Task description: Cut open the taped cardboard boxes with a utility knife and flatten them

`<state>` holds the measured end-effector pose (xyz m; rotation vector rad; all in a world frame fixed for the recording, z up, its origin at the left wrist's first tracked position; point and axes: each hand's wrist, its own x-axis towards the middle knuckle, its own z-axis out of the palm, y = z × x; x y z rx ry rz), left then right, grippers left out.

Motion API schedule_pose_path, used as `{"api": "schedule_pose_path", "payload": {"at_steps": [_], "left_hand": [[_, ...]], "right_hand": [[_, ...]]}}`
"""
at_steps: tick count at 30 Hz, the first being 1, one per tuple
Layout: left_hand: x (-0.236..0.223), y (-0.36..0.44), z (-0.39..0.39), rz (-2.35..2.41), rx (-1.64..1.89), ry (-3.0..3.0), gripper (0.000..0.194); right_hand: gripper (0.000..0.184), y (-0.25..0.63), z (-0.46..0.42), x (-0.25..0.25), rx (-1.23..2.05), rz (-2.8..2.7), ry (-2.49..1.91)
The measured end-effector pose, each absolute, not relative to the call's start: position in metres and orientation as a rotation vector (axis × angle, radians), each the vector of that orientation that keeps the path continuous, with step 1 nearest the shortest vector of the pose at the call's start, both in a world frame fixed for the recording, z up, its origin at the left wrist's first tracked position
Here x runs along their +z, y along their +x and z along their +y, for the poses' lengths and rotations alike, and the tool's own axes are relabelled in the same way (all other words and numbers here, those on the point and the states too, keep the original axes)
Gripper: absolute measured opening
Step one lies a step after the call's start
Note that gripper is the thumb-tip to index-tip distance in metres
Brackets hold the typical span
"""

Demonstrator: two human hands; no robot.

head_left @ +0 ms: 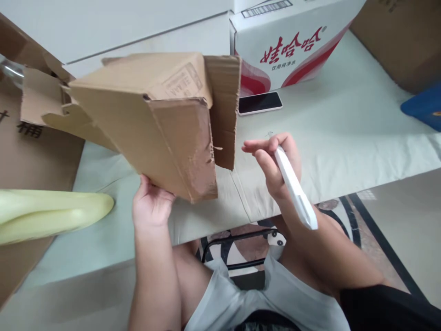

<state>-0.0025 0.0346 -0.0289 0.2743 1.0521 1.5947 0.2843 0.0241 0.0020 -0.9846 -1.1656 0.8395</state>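
Note:
My left hand (151, 202) grips a brown cardboard box (151, 115) from below and holds it tilted above the pale covered table (344, 133). The box has torn, ragged flaps hanging open on its right side. My right hand (275, 161) is closed around a white pen-shaped utility knife (295, 188), its far end near the fingertips and its near end pointing down toward my lap. The knife's tip sits just right of the box's torn flap, not touching it.
A black phone (260, 102) lies on the table behind the box. A white carton with red print (289, 41) stands at the back. Flattened brown cardboard (31, 151) lies at left, with a pale yellow object (51, 214). A blue item (423, 105) sits far right.

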Motion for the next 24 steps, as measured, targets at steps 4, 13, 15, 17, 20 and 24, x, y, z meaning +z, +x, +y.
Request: {"api": "schedule_pose_path", "payload": {"at_steps": [4,13,15,17,20,24], "left_hand": [[-0.02,0.015,0.035,1.092,1.518,0.157,0.028],[-0.022,0.032,0.03,1.446,1.653,0.485,0.023],[-0.021,0.037,0.028,1.421,1.788,0.688,0.029],[-0.018,0.042,0.026,1.332,1.843,0.838,0.036],[-0.015,0.043,0.023,1.221,1.807,0.955,0.048],[-0.014,0.038,0.019,1.146,1.651,0.983,0.058]], "right_hand": [[0.043,0.28,0.02,0.002,1.024,-1.304,-0.967],[0.055,0.281,0.026,-0.017,1.181,-1.602,-0.945],[0.059,0.281,0.026,-0.019,1.221,-1.57,-0.917],[0.062,0.28,0.026,-0.021,1.243,-1.533,-0.894],[0.065,0.279,0.027,-0.022,1.233,-1.521,-0.88],[0.065,0.277,0.03,-0.023,1.12,-1.534,-0.885]]}}
